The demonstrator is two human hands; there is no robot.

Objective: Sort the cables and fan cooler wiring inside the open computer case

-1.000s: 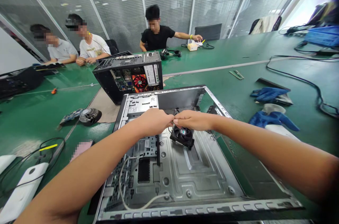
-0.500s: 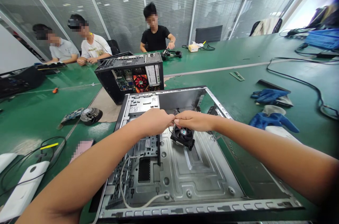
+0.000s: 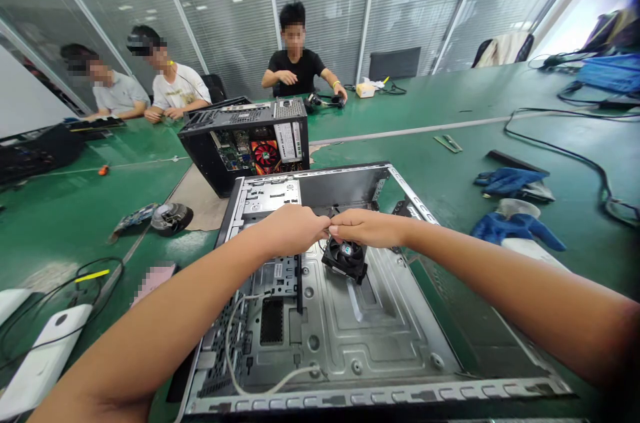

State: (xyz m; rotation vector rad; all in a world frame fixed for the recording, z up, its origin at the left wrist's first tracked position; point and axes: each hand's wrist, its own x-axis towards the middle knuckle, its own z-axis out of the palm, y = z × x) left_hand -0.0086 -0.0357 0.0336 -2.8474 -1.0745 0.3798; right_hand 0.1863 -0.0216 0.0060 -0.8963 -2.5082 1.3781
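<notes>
Over the open computer case [image 3: 400, 343], which lies on its side, my two hands meet fingertip to fingertip. My left hand [image 3: 297, 229] is closed in a pinch, its thumb and fingers pressed together. Closed against it is my right hand [image 3: 367, 227]. What the fingertips pinch is hidden; a bit of thin dark wire shows beside them. Just below my right hand is a black cooling fan [image 3: 345, 258], tilted, with a round label at its hub. I cannot tell whether it hangs or rests on the case floor.
A grey-white cable [image 3: 230, 349] loops inside the case. Behind stands a black computer tower [image 3: 245, 143] with a red fan. Blue gloves [image 3: 520, 223] lie to the right, a round metal-and-black cooler [image 3: 171, 217] to the left. Several people sit across the green table [image 3: 380, 119].
My hands and the fan stay practically where they were. Across the table, the person in black has sat up and moved a hand right, onto the dark object there.
</notes>
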